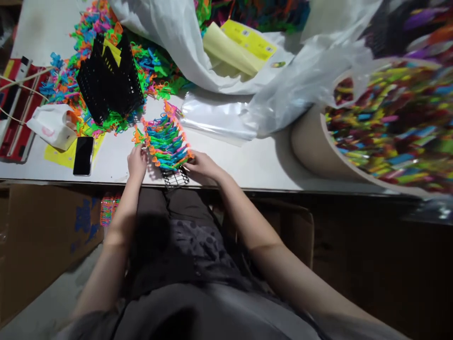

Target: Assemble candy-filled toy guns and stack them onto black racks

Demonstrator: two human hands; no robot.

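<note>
Rows of small green, blue and orange plastic pieces (168, 141) are set close together on a black plastic grid rack (176, 178), whose front end shows near the table edge. My left hand (137, 163) is at the left side of the rows, fingers curled together beside orange and green pieces (138, 136). What lies between those fingertips is too small to make out. At the front right corner, my right hand (201, 165) has its fingers closed against the rows' edge, partly hidden by the pieces. I cannot tell whether it grips a piece or the rack.
Behind the rows lie clear plastic bags (215, 115). Black baskets (109, 80) stand amid a heap of loose coloured pieces (155, 61). A phone (83, 156), white box (54, 125) and red device (21, 108) are left. A large round bin (311, 146) of colourful items stands right.
</note>
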